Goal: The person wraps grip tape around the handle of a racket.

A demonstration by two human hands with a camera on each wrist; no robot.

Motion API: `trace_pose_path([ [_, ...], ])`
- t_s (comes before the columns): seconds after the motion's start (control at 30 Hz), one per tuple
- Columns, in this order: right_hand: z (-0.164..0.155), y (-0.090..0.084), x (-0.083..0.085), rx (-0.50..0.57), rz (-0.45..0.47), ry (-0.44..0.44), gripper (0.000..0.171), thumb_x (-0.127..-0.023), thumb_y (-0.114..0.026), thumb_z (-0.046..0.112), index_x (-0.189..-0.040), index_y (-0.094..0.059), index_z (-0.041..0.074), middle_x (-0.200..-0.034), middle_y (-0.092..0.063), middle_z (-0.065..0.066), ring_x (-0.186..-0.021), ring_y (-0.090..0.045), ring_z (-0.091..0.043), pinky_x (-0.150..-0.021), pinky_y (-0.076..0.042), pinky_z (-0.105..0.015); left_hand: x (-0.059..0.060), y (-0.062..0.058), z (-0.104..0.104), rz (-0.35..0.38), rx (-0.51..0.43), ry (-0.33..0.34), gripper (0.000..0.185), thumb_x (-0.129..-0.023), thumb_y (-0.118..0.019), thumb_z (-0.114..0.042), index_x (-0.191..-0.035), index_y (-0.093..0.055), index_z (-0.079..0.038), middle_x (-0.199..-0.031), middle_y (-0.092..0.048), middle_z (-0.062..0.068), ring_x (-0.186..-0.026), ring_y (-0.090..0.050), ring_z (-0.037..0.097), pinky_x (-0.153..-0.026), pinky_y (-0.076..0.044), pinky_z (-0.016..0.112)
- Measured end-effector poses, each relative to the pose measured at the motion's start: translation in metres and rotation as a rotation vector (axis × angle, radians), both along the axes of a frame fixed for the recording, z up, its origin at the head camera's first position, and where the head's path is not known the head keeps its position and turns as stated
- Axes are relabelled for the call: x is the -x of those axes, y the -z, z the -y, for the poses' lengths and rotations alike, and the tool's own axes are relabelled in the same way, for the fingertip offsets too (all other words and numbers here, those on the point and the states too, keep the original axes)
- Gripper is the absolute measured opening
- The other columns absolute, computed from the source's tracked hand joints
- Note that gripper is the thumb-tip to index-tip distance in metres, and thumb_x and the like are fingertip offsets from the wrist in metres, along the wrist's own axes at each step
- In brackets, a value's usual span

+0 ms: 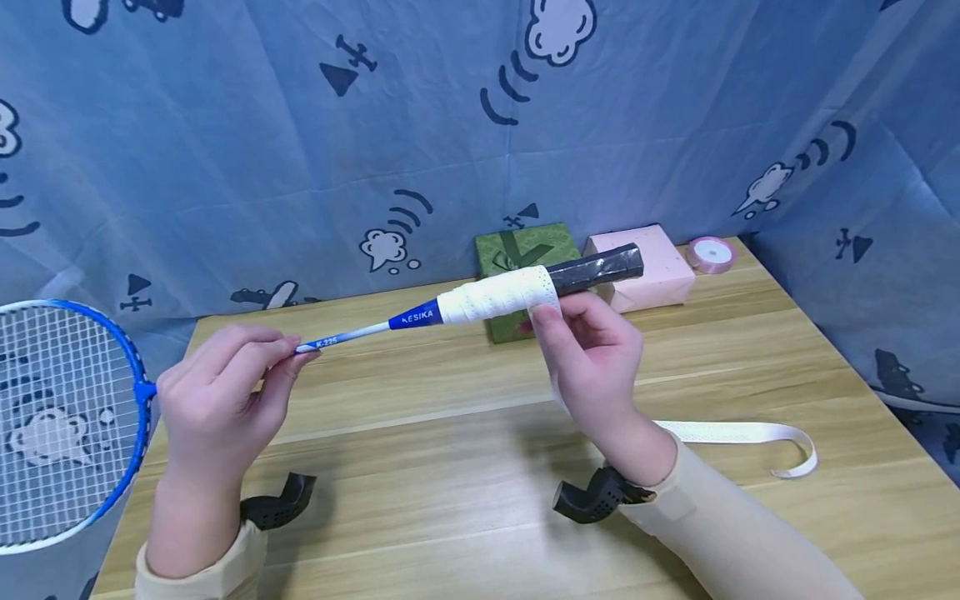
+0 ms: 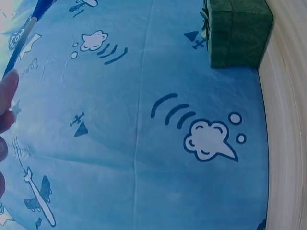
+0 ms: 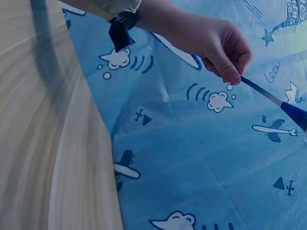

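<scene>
A blue-and-white badminton racket (image 1: 416, 315) is held up above the table, its strung head at the far left and its handle sloping up to the right. My left hand (image 1: 225, 387) pinches the thin shaft between thumb and fingers; the right wrist view also catches this hand (image 3: 225, 50) on the shaft (image 3: 263, 90). White perforated grip tape (image 1: 491, 297) is wrapped round the handle's lower part, while the end part shows black (image 1: 597, 268). At the wrap's edge, my right hand (image 1: 603, 358) pinches the tape under the handle. The tape's loose tail (image 1: 731, 432) lies on the table.
Behind the handle are a green gift box (image 1: 525, 242) with a bow, a pink box (image 1: 660, 262) and a roll of pink ribbon (image 1: 711, 254), along the back of the wooden table (image 1: 420, 483). A blue patterned cloth (image 1: 300, 167) hangs behind.
</scene>
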State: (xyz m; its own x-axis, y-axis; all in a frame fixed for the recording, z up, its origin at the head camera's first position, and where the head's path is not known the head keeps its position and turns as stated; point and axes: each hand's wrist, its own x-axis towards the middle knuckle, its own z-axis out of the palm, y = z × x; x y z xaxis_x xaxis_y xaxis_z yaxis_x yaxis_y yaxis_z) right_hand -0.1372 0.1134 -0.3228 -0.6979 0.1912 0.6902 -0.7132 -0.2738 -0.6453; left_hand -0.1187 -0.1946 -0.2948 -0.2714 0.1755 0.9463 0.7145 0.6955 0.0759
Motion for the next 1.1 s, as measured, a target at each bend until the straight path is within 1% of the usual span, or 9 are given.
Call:
trace_pose_path([
  [0.13, 0.0003, 0.0006, 0.0006, 0.035, 0.005, -0.009, 0.044, -0.093, -0.078, 0.01, -0.084, -0.054, -0.026, -0.082, -0.07, -0.006, -0.068, -0.063, -0.014, -0.071, -0.061, -0.03, 0.0001, -0.0025, 0.0005, 0.018, 0.03, 0.052, 0.045, -0.1, -0.07, -0.032, -0.071, -0.07, 0.003, -0.067, -0.067, 0.013, -0.046, -0.048, 0.023, -0.044, -0.036, 0.031],
  [0.23, -0.0016, 0.0008, 0.0, -0.002, 0.023, 0.058, 0.043, -0.094, -0.077, 0.01, -0.084, -0.055, -0.025, -0.086, -0.074, -0.007, -0.076, -0.071, -0.015, -0.073, -0.062, -0.028, 0.0004, -0.0046, 0.0002, 0.048, 0.066, 0.081, 0.044, -0.102, -0.068, -0.031, -0.073, -0.07, 0.002, -0.065, -0.066, 0.01, -0.045, -0.042, 0.016, -0.043, -0.032, 0.027],
  [0.3, -0.003, 0.0005, -0.0005, -0.03, 0.041, 0.097, 0.042, -0.095, -0.076, 0.01, -0.084, -0.056, -0.025, -0.087, -0.075, -0.007, -0.078, -0.072, -0.014, -0.074, -0.062, -0.028, 0.0, -0.0056, 0.0005, 0.072, 0.092, 0.086, 0.043, -0.102, -0.066, -0.031, -0.075, -0.071, 0.001, -0.065, -0.066, 0.008, -0.046, -0.041, 0.013, -0.043, -0.032, 0.026],
  [0.37, -0.0038, 0.0003, -0.0009, -0.054, 0.054, 0.108, 0.039, -0.095, -0.075, 0.009, -0.085, -0.057, -0.024, -0.087, -0.075, -0.006, -0.078, -0.073, -0.014, -0.074, -0.062, -0.027, -0.0002, -0.006, 0.001, 0.09, 0.111, 0.08, 0.043, -0.103, -0.066, -0.032, -0.075, -0.071, 0.001, -0.066, -0.066, 0.007, -0.046, -0.041, 0.012, -0.043, -0.033, 0.026],
  [0.5, -0.0031, 0.0002, -0.002, -0.058, 0.055, 0.065, 0.037, -0.095, -0.074, 0.007, -0.086, -0.056, -0.024, -0.088, -0.073, -0.004, -0.078, -0.071, -0.013, -0.071, -0.06, -0.025, 0.0, -0.0052, 0.003, 0.106, 0.112, 0.069, 0.044, -0.103, -0.066, -0.034, -0.076, -0.07, 0.0, -0.064, -0.064, 0.005, -0.047, -0.036, 0.009, -0.043, -0.028, 0.022],
  [0.63, -0.0023, 0.0001, -0.0026, -0.073, 0.037, 0.078, 0.04, -0.096, -0.074, 0.01, -0.085, -0.055, -0.023, -0.088, -0.072, -0.001, -0.079, -0.071, -0.01, -0.072, -0.06, -0.023, 0.0003, -0.0037, 0.0036, 0.088, 0.098, 0.045, 0.043, -0.102, -0.066, -0.035, -0.076, -0.07, -0.001, -0.061, -0.059, 0.003, -0.046, -0.032, 0.008, -0.042, -0.023, 0.023],
  [0.83, -0.0027, 0.0003, -0.0016, -0.087, 0.015, 0.114, 0.046, -0.096, -0.076, 0.018, -0.083, -0.056, -0.022, -0.087, -0.074, 0.0, -0.078, -0.072, -0.009, -0.072, -0.06, -0.023, 0.0005, -0.0031, 0.0017, 0.044, 0.06, 0.092, 0.045, -0.102, -0.068, -0.033, -0.069, -0.067, -0.001, -0.06, -0.062, 0.005, -0.044, -0.032, 0.01, -0.04, -0.022, 0.023],
  [1.0, -0.0027, 0.001, -0.0013, -0.095, 0.04, 0.116, 0.042, -0.097, -0.074, 0.014, -0.083, -0.057, -0.021, -0.086, -0.075, -0.005, -0.079, -0.073, -0.012, -0.074, -0.061, -0.026, 0.0011, -0.003, 0.0004, 0.02, 0.049, 0.1, 0.048, -0.101, -0.069, -0.032, -0.065, -0.065, -0.002, -0.058, -0.062, 0.005, -0.04, -0.034, 0.011, -0.038, -0.022, 0.023],
  [1.1, -0.0026, 0.001, -0.0007, -0.111, 0.066, 0.126, 0.038, -0.097, -0.073, 0.012, -0.084, -0.058, -0.021, -0.086, -0.075, -0.002, -0.079, -0.073, -0.012, -0.073, -0.06, -0.025, 0.0008, -0.0031, 0.0, 0.016, 0.049, 0.094, 0.047, -0.101, -0.069, -0.032, -0.065, -0.066, -0.002, -0.057, -0.061, 0.005, -0.039, -0.034, 0.011, -0.037, -0.023, 0.024],
])
